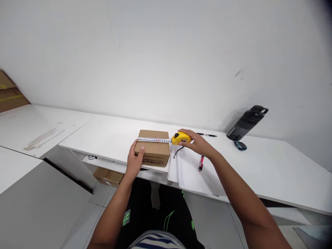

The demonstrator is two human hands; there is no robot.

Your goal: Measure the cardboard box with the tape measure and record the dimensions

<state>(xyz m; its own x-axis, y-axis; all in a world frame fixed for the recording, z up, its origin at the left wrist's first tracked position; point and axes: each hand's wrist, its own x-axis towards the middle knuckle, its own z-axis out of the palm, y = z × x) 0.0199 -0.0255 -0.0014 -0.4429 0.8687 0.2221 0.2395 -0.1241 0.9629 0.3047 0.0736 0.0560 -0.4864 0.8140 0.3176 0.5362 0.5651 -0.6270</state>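
A small brown cardboard box (155, 148) with dark printing on its near side sits at the front of the white desk. My left hand (135, 157) grips the box's left end, thumb on the top face and fingers along the left side. My right hand (195, 142) is closed round a yellow tape measure (181, 138) just right of the box. Its pulled-out blade (154, 140) lies across the box top, from the left edge to past the right edge. A dark wrist strap (177, 151) hangs from the tape measure.
Right of the box lie white papers (192, 173) with a red pen (201, 163) on them. Behind are a black pen (207, 135), a dark bottle (246, 122) and a small round dark object (240, 145). Cardboard boxes (108, 176) stand below the desk; another carton (10, 93) is far left.
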